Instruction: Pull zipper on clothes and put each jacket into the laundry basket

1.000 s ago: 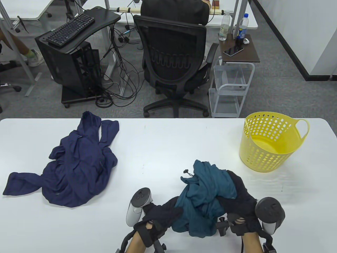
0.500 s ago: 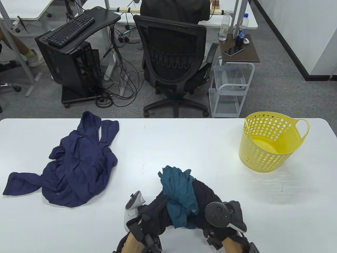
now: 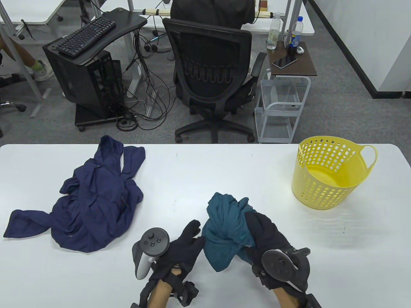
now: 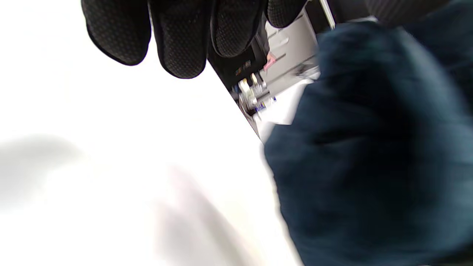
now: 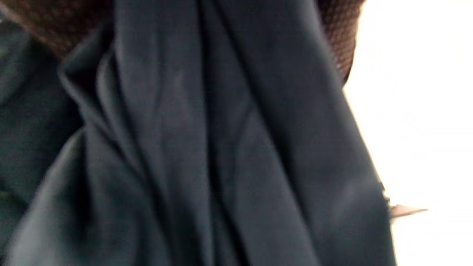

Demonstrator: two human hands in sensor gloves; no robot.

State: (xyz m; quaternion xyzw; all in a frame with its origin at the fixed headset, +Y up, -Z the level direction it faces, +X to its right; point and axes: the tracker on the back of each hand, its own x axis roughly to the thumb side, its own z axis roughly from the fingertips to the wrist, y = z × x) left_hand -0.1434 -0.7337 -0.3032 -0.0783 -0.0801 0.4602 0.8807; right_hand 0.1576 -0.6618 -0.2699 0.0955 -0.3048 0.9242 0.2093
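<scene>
Gripping teal jacket (image 3: pixel 226 231), right hand (image 3: pixel 266 231), left hand (image 3: pixel 184 245) fingers straight, wrist view only

Teal jacket (image 3: pixel 226 235): a second ago you have it spread wide between both hands at the lower right of the table view; now it is a tighter, taller bundle nearer the lower middle, its top edge higher in the frame.
Left hand (image 3: pixel 183 248): earlier it is buried in the cloth's left edge; now it is off the cloth, just left of the bundle, fingers (image 4: pixel 181 40) straight and holding nothing.
Right hand (image 3: pixel 268 237): it has moved left from the lower right corner and now grips the bundle's right side alone, fingers over the cloth.
</scene>
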